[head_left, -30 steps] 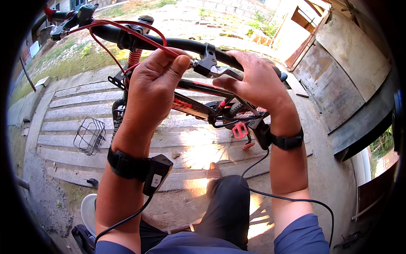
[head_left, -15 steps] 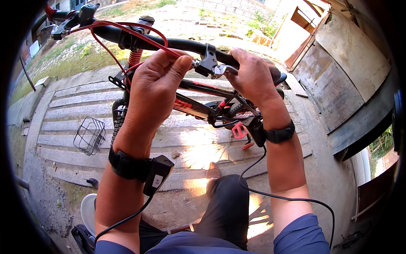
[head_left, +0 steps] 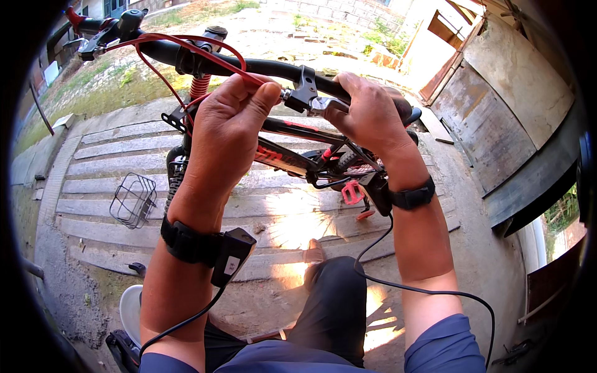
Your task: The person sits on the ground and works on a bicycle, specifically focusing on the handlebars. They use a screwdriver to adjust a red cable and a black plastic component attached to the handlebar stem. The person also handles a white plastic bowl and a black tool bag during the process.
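A black bicycle handlebar crosses the upper part of the view, with red cable housing looping over it. My left hand pinches the red housing just left of the silver adjuster on the right brake lever housing. My right hand is wrapped round the right end of the handlebar and the silver brake lever, which it holds pulled in toward the bar. Below lie the black and red frame and a red pedal. Black straps with small boxes and wires are on both forearms.
A wire basket lies on the slatted concrete ground at the left, and a white round seat is beside me. Metal sheets line the right side. The left brake lever is at the upper left.
My right hand has shifted a little up and left, closing on the brake lever, which now lies nearer the bar. My left hand stays pinched on the red housing, nearly still.
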